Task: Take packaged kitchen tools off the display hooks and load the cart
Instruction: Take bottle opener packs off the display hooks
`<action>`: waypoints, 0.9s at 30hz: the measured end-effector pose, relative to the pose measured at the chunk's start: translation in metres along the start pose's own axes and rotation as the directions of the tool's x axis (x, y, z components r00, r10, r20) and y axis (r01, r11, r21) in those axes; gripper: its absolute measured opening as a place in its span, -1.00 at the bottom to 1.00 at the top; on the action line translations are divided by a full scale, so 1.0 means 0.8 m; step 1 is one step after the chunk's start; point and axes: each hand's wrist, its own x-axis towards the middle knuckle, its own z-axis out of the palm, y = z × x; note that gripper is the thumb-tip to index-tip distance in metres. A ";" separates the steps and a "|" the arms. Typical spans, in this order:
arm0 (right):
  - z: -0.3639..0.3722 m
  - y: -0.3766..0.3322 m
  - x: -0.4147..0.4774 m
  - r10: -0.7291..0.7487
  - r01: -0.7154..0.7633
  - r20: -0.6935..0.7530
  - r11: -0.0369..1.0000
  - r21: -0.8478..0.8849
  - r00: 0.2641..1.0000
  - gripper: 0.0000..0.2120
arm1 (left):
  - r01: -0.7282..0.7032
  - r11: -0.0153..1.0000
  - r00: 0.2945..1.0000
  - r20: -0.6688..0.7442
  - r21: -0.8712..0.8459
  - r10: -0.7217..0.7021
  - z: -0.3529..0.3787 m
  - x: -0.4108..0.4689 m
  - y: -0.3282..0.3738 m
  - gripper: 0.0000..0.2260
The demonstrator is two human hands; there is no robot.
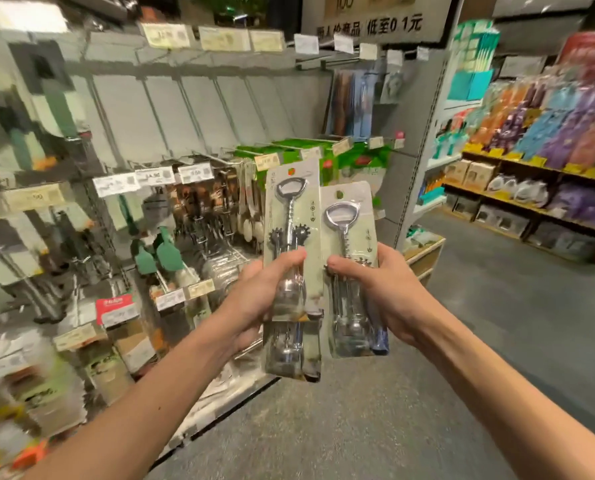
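Observation:
Two blister-packed metal corkscrews with bottle-opener heads are held upright in the middle of the view. My left hand [259, 299] grips the left pack [291, 202], thumb across its front; more packs seem stacked behind it. My right hand [379, 289] grips the right pack [349, 216] the same way, with a dark blue item behind it. The two packs stand side by side and almost touch. Behind them is the display wall [171, 109] with hooks of hanging utensils [220, 209]. No cart is in view.
Price tags [154, 176] line the hook rails on the left, with green spatulas [164, 252] and boxed goods lower down. Green boxes [355, 161] sit behind the packs. Grey aisle floor [479, 306] runs right toward shelves of colourful packets [545, 133].

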 end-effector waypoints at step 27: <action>-0.288 -0.096 0.556 -0.168 0.180 0.101 0.977 -0.117 0.981 -0.74 | -0.225 0.955 0.966 -0.081 0.192 0.244 0.174 0.515 0.190 -0.48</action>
